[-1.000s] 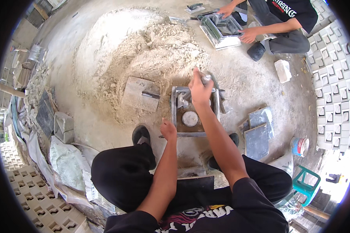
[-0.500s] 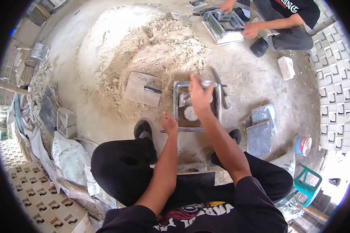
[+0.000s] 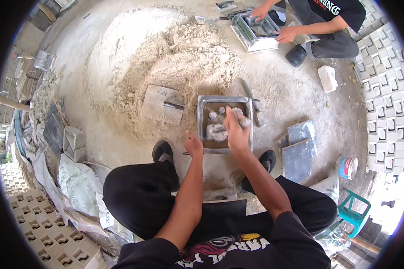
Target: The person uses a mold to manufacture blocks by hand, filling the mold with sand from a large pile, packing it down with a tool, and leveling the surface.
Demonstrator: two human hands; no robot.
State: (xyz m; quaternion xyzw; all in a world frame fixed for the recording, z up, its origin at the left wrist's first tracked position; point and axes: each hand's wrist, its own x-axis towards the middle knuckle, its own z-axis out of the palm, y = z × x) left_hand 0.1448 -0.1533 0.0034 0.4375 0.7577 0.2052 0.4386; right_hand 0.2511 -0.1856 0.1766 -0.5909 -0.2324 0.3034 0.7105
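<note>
clutching tool (image 3: 219, 128), right hand (image 3: 238, 133) shifted nearer body

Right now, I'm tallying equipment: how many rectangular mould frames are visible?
2: the near frame, beneath the person's right hand; the far frame, at the co-worker's hands.

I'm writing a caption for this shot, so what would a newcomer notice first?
Probably the broad heap of pale, crumbly powder at upper left of centre. Below and right of it, the person's right hand grips a hammer-like tool over a square frame with round pieces inside. The green plastic stool at lower right stands out by its colour.
</note>
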